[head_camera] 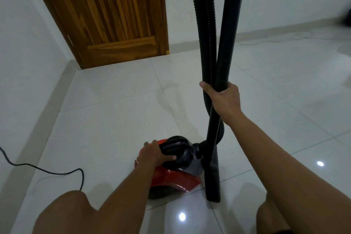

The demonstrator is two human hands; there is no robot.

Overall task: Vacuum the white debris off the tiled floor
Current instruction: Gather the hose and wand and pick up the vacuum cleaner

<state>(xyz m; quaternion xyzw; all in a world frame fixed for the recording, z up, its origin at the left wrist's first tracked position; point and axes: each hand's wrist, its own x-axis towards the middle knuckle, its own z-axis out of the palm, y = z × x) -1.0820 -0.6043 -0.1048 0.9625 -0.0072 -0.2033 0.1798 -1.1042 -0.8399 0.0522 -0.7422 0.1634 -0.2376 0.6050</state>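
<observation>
Left hand [156, 155] clamps the black carry handle [177, 151] on top of the red vacuum [171, 179], thumb wrapped over the near side. The vacuum sits on the tiled floor [114, 112], lower centre of the frame. Right hand [224, 99], mid-frame, grasps the rigid black wand [228, 43] and the ribbed hose [204, 34] together in one fist. The wand stands near upright, its lower end on the tile just right of the vacuum. The hose loops down behind the wand to the vacuum's front. A black power cord [47, 171] trails across the lower left. There's a wooden door [114, 15] upper left. I can't pick out white debris against the glossy tiles.
</observation>
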